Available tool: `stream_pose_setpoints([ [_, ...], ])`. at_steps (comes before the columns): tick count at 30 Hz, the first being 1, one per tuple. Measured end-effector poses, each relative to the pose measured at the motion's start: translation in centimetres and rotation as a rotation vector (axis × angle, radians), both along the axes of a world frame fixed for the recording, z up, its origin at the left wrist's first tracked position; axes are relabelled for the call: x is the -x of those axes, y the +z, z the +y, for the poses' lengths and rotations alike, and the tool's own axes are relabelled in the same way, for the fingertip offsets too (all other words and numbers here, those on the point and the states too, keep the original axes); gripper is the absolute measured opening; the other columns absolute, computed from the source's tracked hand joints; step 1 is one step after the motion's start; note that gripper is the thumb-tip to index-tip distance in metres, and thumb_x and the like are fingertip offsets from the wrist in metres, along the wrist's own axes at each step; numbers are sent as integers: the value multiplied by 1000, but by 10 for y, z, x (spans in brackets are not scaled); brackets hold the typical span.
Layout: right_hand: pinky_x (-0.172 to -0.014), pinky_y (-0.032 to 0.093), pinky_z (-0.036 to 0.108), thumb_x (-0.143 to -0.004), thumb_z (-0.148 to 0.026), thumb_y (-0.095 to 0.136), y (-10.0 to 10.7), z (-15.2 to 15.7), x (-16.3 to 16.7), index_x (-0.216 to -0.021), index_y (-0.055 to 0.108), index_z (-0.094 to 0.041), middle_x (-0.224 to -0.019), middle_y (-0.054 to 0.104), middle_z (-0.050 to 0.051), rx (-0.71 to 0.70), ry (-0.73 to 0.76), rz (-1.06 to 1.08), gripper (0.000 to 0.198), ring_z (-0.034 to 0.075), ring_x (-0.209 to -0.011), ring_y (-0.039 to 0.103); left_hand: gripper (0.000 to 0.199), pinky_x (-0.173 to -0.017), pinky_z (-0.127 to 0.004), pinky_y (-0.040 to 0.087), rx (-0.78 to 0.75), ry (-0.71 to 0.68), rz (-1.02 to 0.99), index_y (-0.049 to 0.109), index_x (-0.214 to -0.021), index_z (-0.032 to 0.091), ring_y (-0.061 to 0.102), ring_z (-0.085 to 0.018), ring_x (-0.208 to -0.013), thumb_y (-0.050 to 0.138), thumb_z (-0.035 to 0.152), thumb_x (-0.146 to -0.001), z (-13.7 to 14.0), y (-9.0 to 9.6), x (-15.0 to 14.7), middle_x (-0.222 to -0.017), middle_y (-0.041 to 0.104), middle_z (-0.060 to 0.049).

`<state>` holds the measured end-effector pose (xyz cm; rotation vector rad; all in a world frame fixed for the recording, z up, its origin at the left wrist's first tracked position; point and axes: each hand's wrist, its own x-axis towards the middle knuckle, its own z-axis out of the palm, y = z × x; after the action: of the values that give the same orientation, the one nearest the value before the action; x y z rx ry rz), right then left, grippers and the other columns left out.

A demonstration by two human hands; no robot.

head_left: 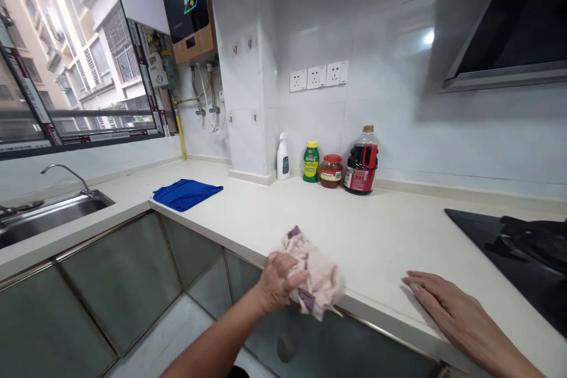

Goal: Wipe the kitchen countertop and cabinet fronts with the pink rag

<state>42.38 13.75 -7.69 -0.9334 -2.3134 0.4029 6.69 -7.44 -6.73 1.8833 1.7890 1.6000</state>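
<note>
My left hand (278, 283) grips a crumpled pale pink cleaning cloth (319, 271) with purple patches, at the front edge of the cream countertop (376, 230). Part of the cloth hangs over that edge, and it is slightly blurred. Farther right, my right hand (452, 310) rests on the counter with its fingers stretched out and nothing in them. Its nearest neighbour is the black glass cooktop (496, 248).
Against the wall stand a white spray bottle (283, 159), a green bottle (311, 164), a red-lidded jar (331, 172) and a large dark sauce bottle (361, 165). A blue cloth (186, 194) lies at the corner, near the steel sink (66, 209).
</note>
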Motion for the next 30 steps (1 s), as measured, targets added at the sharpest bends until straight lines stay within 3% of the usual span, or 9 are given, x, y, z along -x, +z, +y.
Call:
stream_pose_setpoints([
  [3,-115,44,54,-96,-68,40,-1,0,0,-110,75,-30,-132,68,5,-12,1,4,53,30,-124,61,58,-110,-44,42,89,147,249,73,-86,31,66,-29,-109,84,72,-46,-20,10,64,-103,74,-11],
  [7,-114,45,54,-96,-69,42,2,-4,2,-111,74,-30,-132,67,6,-26,5,6,53,31,-123,61,65,-117,-52,33,126,288,378,71,-98,27,59,-34,-122,75,77,-57,-56,34,141,-115,69,-15],
  [10,-112,46,54,-96,-70,42,3,-5,5,-111,74,-29,-132,68,7,-41,-7,5,54,31,-122,62,71,-118,-57,30,128,358,443,68,-105,26,55,-38,-125,71,79,-58,-72,43,174,-120,66,-17],
  [12,-111,47,54,-96,-70,41,2,-5,7,-108,75,-30,-129,69,7,-53,-16,-1,54,31,-121,63,69,-116,-57,34,122,398,499,67,-110,26,56,-37,-124,69,77,-63,-73,41,177,-123,66,-16],
  [15,-108,48,54,-96,-69,39,2,-6,11,-108,74,-32,-128,69,5,-84,-19,-20,53,31,-119,63,61,-116,-58,34,101,429,572,64,-118,24,56,-36,-126,67,67,-74,-61,34,156,-131,64,-15],
  [19,-105,49,55,-97,-69,37,5,-9,13,-112,71,-34,-127,69,4,-89,-29,-59,51,31,-118,63,63,-119,-59,27,173,391,539,58,-138,26,52,-36,-134,67,53,-81,-36,38,99,-145,59,-14],
  [21,-104,49,54,-97,-69,35,8,-11,13,-111,71,-34,-126,68,4,-79,-36,-72,52,30,-118,62,66,-118,-59,26,201,320,428,56,-142,31,53,-37,-134,70,51,-81,-20,48,66,-147,60,-12],
  [24,-106,47,53,-99,-67,32,11,-13,12,-114,70,-34,-130,66,3,-58,-43,-76,53,29,-121,61,62,-117,-61,26,144,173,261,66,-132,34,54,-40,-131,78,54,-74,5,58,9,-141,64,-13],
  [30,-109,47,52,-100,-65,33,12,-17,10,-118,69,-32,-130,66,4,-76,-17,-103,52,28,-121,61,54,-117,-64,23,24,-135,260,72,-121,37,51,-45,-133,81,54,-71,42,41,-97,-146,59,-13],
])
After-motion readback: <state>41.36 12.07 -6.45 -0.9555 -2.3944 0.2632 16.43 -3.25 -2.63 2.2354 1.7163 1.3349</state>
